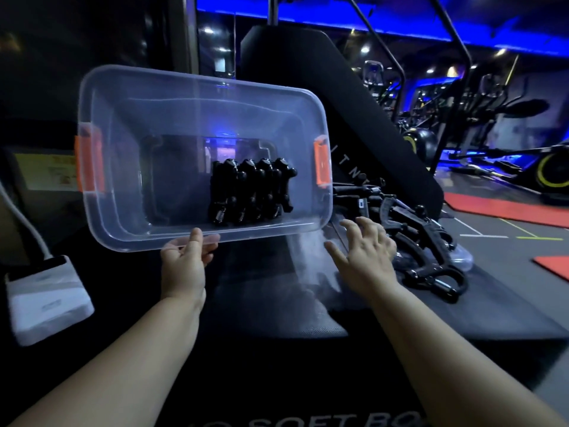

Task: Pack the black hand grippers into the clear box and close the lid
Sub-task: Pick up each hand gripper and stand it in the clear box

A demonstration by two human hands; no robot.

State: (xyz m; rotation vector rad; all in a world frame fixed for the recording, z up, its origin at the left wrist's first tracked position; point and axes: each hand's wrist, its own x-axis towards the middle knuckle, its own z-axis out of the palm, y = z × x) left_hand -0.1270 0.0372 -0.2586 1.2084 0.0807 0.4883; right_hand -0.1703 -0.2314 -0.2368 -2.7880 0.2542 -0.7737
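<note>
Clear box held tilted, opening toward camera, near rim pinched by left grip. Row of packed hand grippers lodged in box's right half. Right grip spread-fingered, nothing held, just beside loose hand grippers piled on bench at right.

the clear box filled ten to twelve o'clock, tipped up on my left hand with its mouth toward me, blocking any reach past it. inside, packed grippers crowded its right half and the left half lay free. bare black mat gave room at six. my right hand had loose grippers heaped just beside it at three. a slanted black pad walled off one, and a white device sat at eight.
</note>
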